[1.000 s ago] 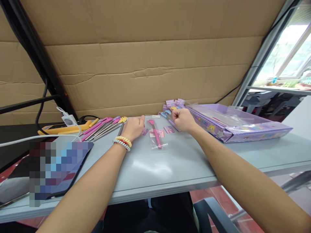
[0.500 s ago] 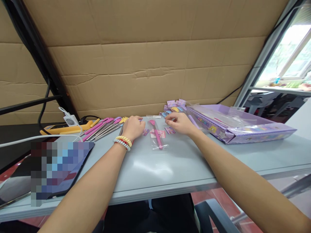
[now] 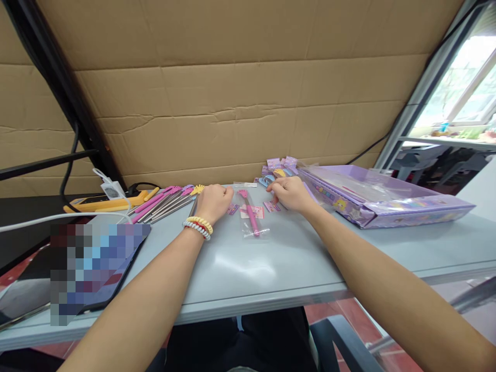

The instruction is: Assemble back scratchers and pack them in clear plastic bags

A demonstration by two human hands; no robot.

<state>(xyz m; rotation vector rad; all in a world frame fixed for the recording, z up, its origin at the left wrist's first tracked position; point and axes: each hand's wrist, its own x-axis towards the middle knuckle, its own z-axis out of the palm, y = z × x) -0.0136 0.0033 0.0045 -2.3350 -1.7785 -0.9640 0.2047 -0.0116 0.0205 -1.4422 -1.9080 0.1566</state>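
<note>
The left hand (image 3: 214,203) is palm down over the far part of the table (image 3: 240,276), its fingers curled; whether that grip is closed on anything cannot be told. Hair ties (image 3: 198,227) circle the wrist, and the forearm slopes in from the lower left. The right hand (image 3: 290,193) reaches in from the lower right, wrist bent inward, fingers curled down near the blue-headed tools (image 3: 265,181); its fingertips are hidden, so its grip cannot be told either.

Between the hands lies a pink hand-shaped scratcher (image 3: 251,217) in a clear bag with a pink card. Small purple cards (image 3: 272,206) are beside it. Metal-shafted scratchers (image 3: 165,204) fan out left of the left hand, near what appears to be a yellow-cased device (image 3: 104,204). A purple box (image 3: 387,199) stands on the right. Creased cardboard (image 3: 232,93) backs the table, with a window (image 3: 470,82) at the upper right and red floor tiles (image 3: 395,361) below.
</note>
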